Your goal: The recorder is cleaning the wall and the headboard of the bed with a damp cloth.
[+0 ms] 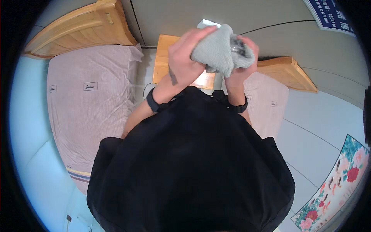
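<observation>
Both my hands are raised in front of me at the upper middle, holding a light grey cloth (216,48) bunched around a clear, shiny, glass-like object (238,47). My left hand (184,54) is closed on the cloth's left side, with its fingers partly behind it. From the right, my right hand (247,58) curls round the clear object and the cloth's edge. Folds of the cloth hide most of the object, so I cannot make out its full shape. A dark band is on each of my wrists.
Below the hands stands a wooden bedside table (161,58). A bed with a pinkish sheet (92,112) and wooden headboard (83,29) is at left, another bed (266,96) at right. A white box-like thing (206,23) shows behind the cloth. A floral picture (332,189) lies lower right.
</observation>
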The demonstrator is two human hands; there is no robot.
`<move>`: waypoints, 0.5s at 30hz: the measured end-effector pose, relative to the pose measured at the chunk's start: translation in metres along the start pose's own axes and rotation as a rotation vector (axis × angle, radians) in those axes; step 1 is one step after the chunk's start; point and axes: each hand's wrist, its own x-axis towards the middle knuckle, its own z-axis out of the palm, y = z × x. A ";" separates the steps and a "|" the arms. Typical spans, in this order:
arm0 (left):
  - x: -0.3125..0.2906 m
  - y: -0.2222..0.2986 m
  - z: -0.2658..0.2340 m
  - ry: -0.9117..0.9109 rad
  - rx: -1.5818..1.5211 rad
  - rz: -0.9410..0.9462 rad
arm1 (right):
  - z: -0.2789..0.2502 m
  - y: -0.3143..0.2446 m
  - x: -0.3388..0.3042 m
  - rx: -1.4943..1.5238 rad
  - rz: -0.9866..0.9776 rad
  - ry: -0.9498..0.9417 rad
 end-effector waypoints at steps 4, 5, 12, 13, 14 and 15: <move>-0.006 0.001 0.024 0.361 -0.105 -0.145 | 0.021 -0.004 0.001 0.358 0.248 0.331; -0.006 0.003 0.026 0.408 -0.124 -0.151 | 0.023 -0.004 0.000 0.481 0.338 0.402; -0.017 -0.018 0.006 0.070 -0.116 -0.221 | -0.012 -0.010 0.018 0.019 0.020 -0.018; -0.016 -0.018 0.000 -0.058 0.047 -0.031 | -0.016 -0.010 0.024 -0.224 -0.207 -0.219; -0.015 -0.015 -0.004 -0.093 0.106 -0.019 | -0.018 -0.015 0.026 -0.245 -0.211 -0.285; -0.012 -0.013 -0.008 -0.101 0.104 -0.024 | -0.018 -0.016 0.026 -0.245 -0.202 -0.284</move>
